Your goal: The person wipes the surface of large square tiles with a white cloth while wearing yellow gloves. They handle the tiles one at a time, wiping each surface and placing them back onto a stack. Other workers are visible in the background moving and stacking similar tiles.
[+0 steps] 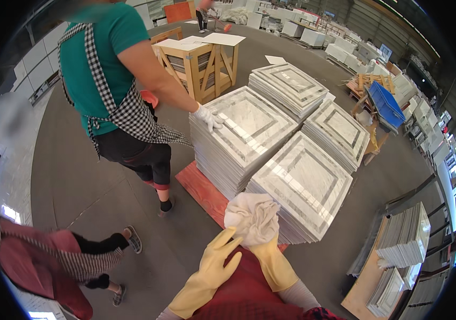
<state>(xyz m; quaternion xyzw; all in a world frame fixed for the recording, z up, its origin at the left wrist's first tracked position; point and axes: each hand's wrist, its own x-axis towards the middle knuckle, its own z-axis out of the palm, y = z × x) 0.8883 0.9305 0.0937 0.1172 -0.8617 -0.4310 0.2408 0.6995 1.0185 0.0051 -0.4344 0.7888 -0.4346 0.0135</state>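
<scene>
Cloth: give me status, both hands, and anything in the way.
Right hand gripping bunched pale cloth. Left hand open, close by it. Nearest tile stack just ahead. Co-worker's gloved hand on neighbouring stack, left.

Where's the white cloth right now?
In the head view, just right of and below centre: the white cloth is in the right gloved hand, near the closest tile stack.

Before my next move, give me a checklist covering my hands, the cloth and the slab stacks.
1. Right hand holding the whitish cloth: ok.
2. Left hand open: ok.
3. Yellow gloves on both hands: ok.
4. Nearest slab stack without a hand on its top: ok.
5. Leftmost slab stack without a hand on its top: not ok, a co-worker's white-gloved hand rests at its edge.
6. Cloth dry: cannot tell.
</scene>
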